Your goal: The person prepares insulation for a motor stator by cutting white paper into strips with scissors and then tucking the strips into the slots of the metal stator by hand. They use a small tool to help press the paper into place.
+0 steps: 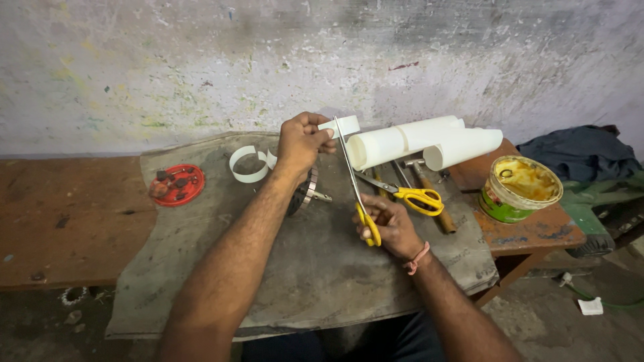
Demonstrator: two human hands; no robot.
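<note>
Here right hand (392, 224) grips yellow-handled scissors (353, 181), blades up; left hand (302, 141) pinches white paper strip (341, 125) near the grey mat's (322, 275) far edge.

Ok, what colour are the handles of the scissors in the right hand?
Yellow. The scissors in the right hand show best in the head view, blades pointing up.
</note>
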